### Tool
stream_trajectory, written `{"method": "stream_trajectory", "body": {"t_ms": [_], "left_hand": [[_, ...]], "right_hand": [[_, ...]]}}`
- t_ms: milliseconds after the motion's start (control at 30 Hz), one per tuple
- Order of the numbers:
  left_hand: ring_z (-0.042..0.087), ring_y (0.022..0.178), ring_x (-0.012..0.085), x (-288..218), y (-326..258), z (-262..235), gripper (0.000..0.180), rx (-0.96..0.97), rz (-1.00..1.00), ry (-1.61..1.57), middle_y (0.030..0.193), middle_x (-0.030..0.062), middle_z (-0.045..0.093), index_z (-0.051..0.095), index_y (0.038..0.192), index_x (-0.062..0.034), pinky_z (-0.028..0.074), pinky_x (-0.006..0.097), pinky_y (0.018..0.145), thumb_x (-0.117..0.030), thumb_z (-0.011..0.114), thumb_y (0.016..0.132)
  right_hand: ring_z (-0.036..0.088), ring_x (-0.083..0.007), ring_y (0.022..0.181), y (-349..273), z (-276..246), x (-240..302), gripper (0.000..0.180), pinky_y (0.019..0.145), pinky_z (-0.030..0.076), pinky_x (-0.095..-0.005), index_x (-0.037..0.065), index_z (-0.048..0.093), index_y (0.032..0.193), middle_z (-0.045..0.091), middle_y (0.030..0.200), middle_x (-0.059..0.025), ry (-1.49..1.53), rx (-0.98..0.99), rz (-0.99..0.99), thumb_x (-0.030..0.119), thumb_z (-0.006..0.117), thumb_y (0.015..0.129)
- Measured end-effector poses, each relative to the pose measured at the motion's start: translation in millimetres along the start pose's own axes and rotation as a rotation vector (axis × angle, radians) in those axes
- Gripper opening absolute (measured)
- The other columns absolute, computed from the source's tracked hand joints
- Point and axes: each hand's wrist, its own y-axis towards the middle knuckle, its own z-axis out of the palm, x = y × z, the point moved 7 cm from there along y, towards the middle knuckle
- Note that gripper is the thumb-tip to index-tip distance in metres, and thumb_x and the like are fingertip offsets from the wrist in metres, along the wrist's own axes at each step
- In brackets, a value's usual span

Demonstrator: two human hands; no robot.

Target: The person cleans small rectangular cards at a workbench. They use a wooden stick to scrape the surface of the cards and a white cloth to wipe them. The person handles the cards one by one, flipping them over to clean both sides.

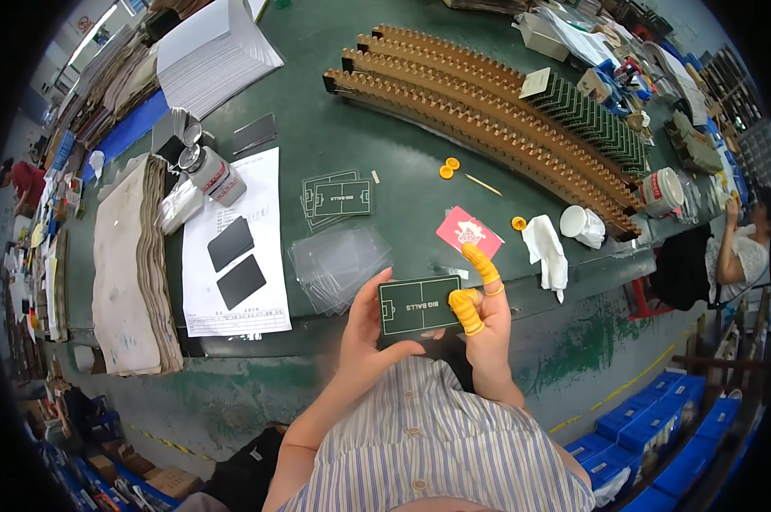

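A dark green card [411,317] printed with white pitch lines and lettering is held level in front of my striped shirt. My left hand [361,328] grips its left end, thumb along the near edge. At the right end, my right hand [490,341] has its thumb on the card; yellow finger cots cover the thumb and the raised index finger. Some fingertips are hidden beneath the card. Just beyond lie loose clear plastic sheets [338,266], several similar green cards [343,200] and a pink-red card [459,229].
Curved wooden slotted racks [479,119] span the back right, green cards [586,119] standing in them. Nearer are spare yellow finger cots [447,171], a wooden stick [485,184], a white cloth [544,256] and a white jar [576,222]. Leftward, black cards [241,282] rest on paper beside a bottle [219,179].
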Motion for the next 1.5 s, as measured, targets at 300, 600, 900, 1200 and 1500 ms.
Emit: {"method": "stream_trajectory", "body": {"t_ms": [300, 600, 900, 1200, 1500], "left_hand": [[0.059, 0.075, 0.0106, 8.4, -2.8, -5.6, 0.048, -0.010, -0.277, -0.126, 0.101, 0.0059, 0.060, 0.048, 0.123, 0.0003, 0.048, 0.023, 0.067, 0.003, 0.067, 0.079], [0.057, 0.064, 0.0106, 11.7, -2.5, -15.7, 0.024, -0.154, -0.293, -0.086, 0.089, 0.0074, 0.062, 0.055, 0.110, 0.0028, 0.047, 0.024, 0.058, 0.000, 0.060, 0.086], [0.064, 0.076, 0.0194, -5.3, -1.3, -25.9, 0.011, -0.198, 0.079, 0.103, 0.089, 0.0102, 0.061, 0.059, 0.095, 0.0037, 0.054, 0.030, 0.072, 0.007, 0.057, 0.085], [0.061, 0.086, 0.0188, -13.4, -0.3, -25.7, 0.010, -0.131, 0.236, 0.382, 0.091, 0.0119, 0.061, 0.063, 0.087, 0.0022, 0.049, 0.026, 0.076, 0.010, 0.060, 0.081], [0.060, 0.086, 0.0187, -9.2, -0.4, -32.4, 0.018, -0.174, 0.257, 0.373, 0.092, 0.0113, 0.063, 0.065, 0.085, -0.0008, 0.046, 0.026, 0.076, 0.013, 0.058, 0.076]], "right_hand": [[0.052, -0.0079, 0.100, 1.1, -6.4, -5.0, 0.041, 0.088, 0.040, -0.0209, 0.000, 0.036, 0.135, 0.047, 0.129, -0.0059, -0.152, -0.031, -0.050, 0.013, 0.046, 0.097], [0.060, -0.0156, 0.085, 7.8, -24.6, 11.7, 0.034, 0.080, 0.046, -0.0294, 0.001, 0.049, 0.125, 0.056, 0.115, -0.0112, -0.396, -0.088, -0.058, 0.019, 0.049, 0.096], [0.048, -0.0297, 0.100, 33.6, -52.0, 52.3, 0.033, 0.088, 0.041, -0.0392, 0.006, 0.064, 0.106, 0.050, 0.115, -0.0128, -1.425, -0.343, -0.538, 0.018, 0.072, 0.077], [0.040, -0.0341, 0.109, 42.4, -56.2, 42.9, 0.034, 0.096, 0.031, -0.0455, 0.011, 0.064, 0.108, 0.048, 0.119, -0.0131, -1.533, -0.252, -0.494, 0.022, 0.071, 0.077], [0.039, -0.0342, 0.112, 44.2, -48.8, 49.1, 0.029, 0.097, 0.031, -0.0444, 0.010, 0.066, 0.103, 0.049, 0.118, -0.0118, -1.559, -0.211, -0.486, 0.019, 0.071, 0.077]]}}
